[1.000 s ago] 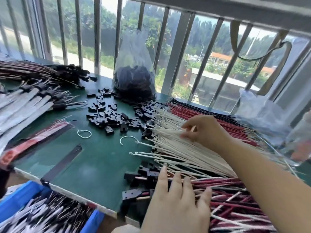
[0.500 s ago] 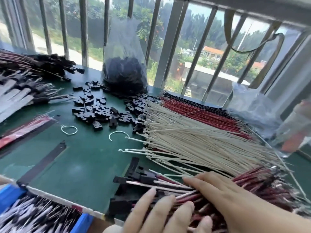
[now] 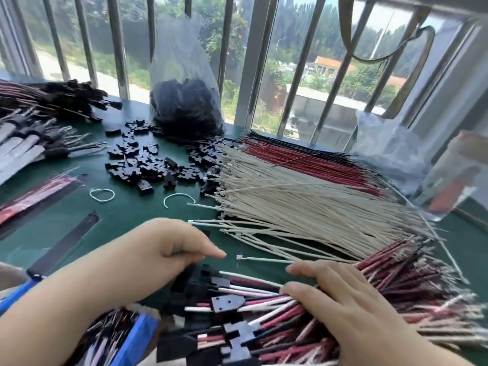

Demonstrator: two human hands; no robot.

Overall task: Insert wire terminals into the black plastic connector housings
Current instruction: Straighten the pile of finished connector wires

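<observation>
Loose black connector housings lie scattered on the green mat. A fan of white wires spreads at centre right, with red wires behind it. Near the front edge is a heap of wired housings with white, red and black leads. My right hand rests flat on that heap, fingers straight. One white wire with a metal terminal at its tip points left from just beyond my right fingertips. My left hand hovers over the mat left of that terminal, fingers loosely curled, nothing seen in it.
A plastic bag of black housings stands at the window bars. Finished wire bundles lie at far left. Two white rubber bands and a black strip lie on the mat. A blue bin sits at the front left, a crumpled clear bag at right.
My right hand left the white wire fan and came down onto the near heap. My left hand rose from the front edge to over the mat. A single white wire now lies between them.
</observation>
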